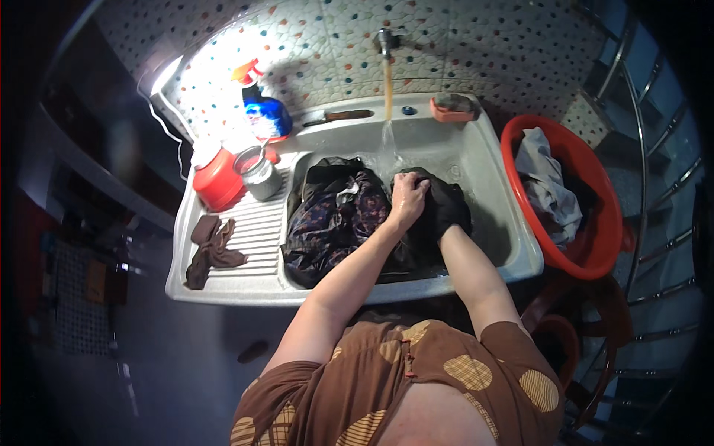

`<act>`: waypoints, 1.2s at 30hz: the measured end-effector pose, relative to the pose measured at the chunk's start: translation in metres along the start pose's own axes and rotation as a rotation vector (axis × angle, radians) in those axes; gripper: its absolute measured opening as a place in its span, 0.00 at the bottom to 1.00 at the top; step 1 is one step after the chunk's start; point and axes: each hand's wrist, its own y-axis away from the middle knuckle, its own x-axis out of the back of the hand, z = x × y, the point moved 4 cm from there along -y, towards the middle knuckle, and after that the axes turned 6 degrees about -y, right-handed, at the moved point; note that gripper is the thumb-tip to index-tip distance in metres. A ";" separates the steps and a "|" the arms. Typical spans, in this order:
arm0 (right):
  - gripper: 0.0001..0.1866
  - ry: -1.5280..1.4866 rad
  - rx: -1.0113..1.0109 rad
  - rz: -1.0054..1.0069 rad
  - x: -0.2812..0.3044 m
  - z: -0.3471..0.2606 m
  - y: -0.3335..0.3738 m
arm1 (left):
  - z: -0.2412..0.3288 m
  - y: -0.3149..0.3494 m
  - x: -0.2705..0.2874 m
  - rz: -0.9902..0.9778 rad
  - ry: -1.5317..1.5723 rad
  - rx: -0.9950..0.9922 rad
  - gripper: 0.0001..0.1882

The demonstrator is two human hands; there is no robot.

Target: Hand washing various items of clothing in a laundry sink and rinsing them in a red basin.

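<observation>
Inside the sink (500, 195), a black garment (450, 204) lies bunched near the running water. My left hand (410, 195) has its fingers curled closed on the top of this cloth. The right forearm (472, 264) reaches into the same garment, and the cloth covers my right hand, so its fingers are hidden. To the left, a dark patterned garment (335, 223) fills that side of the basin, wet and crumpled. Water from the tap (385, 42) falls in a stream just beyond my left hand.
A red tub (611, 238) with light cloth stands right of the sink. On the ribbed drainboard (256, 249) lie brown socks (212, 253), beside a grey cup (260, 178) and a red container (217, 182). A spray bottle (264, 111), brush (338, 117) and soap dish (451, 111) line the back ledge.
</observation>
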 end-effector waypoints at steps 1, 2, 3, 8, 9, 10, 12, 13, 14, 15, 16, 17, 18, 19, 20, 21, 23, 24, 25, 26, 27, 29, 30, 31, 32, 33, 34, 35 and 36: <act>0.12 0.493 0.031 -0.054 -0.008 -0.081 0.015 | -0.021 0.006 0.015 0.071 -0.037 0.065 0.13; 0.12 0.488 0.031 -0.053 -0.008 -0.067 0.010 | -0.017 0.006 0.010 0.091 -0.049 0.078 0.13; 0.12 0.310 -0.063 -0.073 -0.005 -0.035 0.000 | -0.012 0.004 0.007 0.107 -0.070 0.051 0.12; 0.13 0.369 0.451 -0.058 -0.020 -0.019 -0.003 | -0.018 0.001 0.015 -0.059 0.323 0.238 0.10; 0.13 0.361 0.456 -0.063 -0.024 -0.019 -0.005 | -0.013 0.005 0.010 -0.184 0.674 0.322 0.10; 0.13 0.351 0.464 -0.068 -0.025 -0.018 -0.003 | -0.001 0.013 0.012 -0.294 0.753 0.326 0.12; 0.13 0.329 0.478 -0.087 -0.015 -0.013 -0.002 | 0.002 0.023 0.006 -0.309 0.592 0.196 0.15; 0.12 0.321 0.483 -0.094 -0.018 -0.016 0.001 | 0.006 0.027 0.006 -0.358 0.556 0.171 0.16; 0.12 0.313 0.487 -0.101 -0.020 -0.017 -0.006 | 0.013 0.029 0.009 -0.408 0.522 0.146 0.18; 0.12 0.306 0.490 -0.109 -0.008 -0.009 0.002 | 0.019 0.031 0.014 -0.447 0.399 0.089 0.19; 0.12 0.300 0.493 -0.115 -0.018 -0.016 -0.008 | 0.025 0.032 0.016 -0.425 0.314 0.037 0.19; 0.12 0.293 0.495 -0.121 -0.019 -0.018 -0.011 | 0.027 0.035 0.017 -0.428 0.272 0.013 0.18; 0.12 0.285 0.497 -0.128 -0.014 -0.016 -0.013 | 0.030 0.039 0.018 -0.431 0.228 -0.010 0.18; 0.12 0.275 0.498 -0.136 -0.019 -0.017 -0.009 | 0.034 0.041 0.024 -0.411 0.094 -0.058 0.17; 0.12 0.264 0.499 -0.143 -0.022 -0.018 -0.015 | 0.032 0.043 0.028 -0.417 0.116 -0.045 0.18; 0.12 0.251 0.498 -0.151 -0.022 -0.016 -0.007 | 0.031 0.047 0.035 -0.437 0.091 -0.085 0.19; 0.12 0.239 0.492 -0.142 -0.006 -0.013 -0.059 | 0.032 0.050 0.049 -0.493 0.041 -0.206 0.20; 0.12 0.229 0.486 -0.146 0.001 -0.004 -0.043 | 0.027 0.051 0.061 -0.518 0.014 -0.265 0.21; 0.11 0.210 0.486 -0.163 0.003 0.001 -0.027 | 0.022 0.053 0.085 -0.498 0.006 -0.280 0.22; 0.11 0.206 0.476 -0.155 0.013 0.006 -0.028 | 0.021 0.050 0.111 -0.443 -0.059 -0.322 0.23; 0.11 0.200 0.466 -0.152 0.021 0.011 -0.028 | 0.018 0.046 0.143 -0.424 -0.186 -0.277 0.21; 0.11 0.179 0.453 -0.150 0.031 0.019 -0.030 | -0.019 0.042 0.211 -0.265 -0.301 -0.022 0.16; 0.11 0.166 0.453 -0.153 0.032 0.021 -0.031 | -0.048 0.049 0.252 -0.077 -0.346 -0.035 0.15; 0.11 0.147 0.461 -0.166 0.029 0.019 -0.034 | -0.095 0.059 0.295 0.030 -0.495 0.039 0.15; 0.11 0.165 0.438 -0.140 0.044 0.028 -0.033 | -0.084 0.058 0.316 -0.019 -0.637 0.348 0.18; 0.11 0.148 0.447 -0.149 0.039 0.025 -0.029 | -0.106 0.070 0.357 0.085 -1.000 0.081 0.20; 0.11 0.143 0.447 -0.151 0.030 0.019 -0.039 | -0.129 0.073 0.388 0.081 -1.097 0.312 0.23; 0.11 0.156 0.431 -0.138 0.039 0.025 -0.034 | -0.116 0.072 0.398 0.099 -1.104 0.589 0.27; 0.11 0.143 0.440 -0.148 0.034 0.022 -0.033 | -0.147 0.090 0.429 0.134 -1.140 0.801 0.30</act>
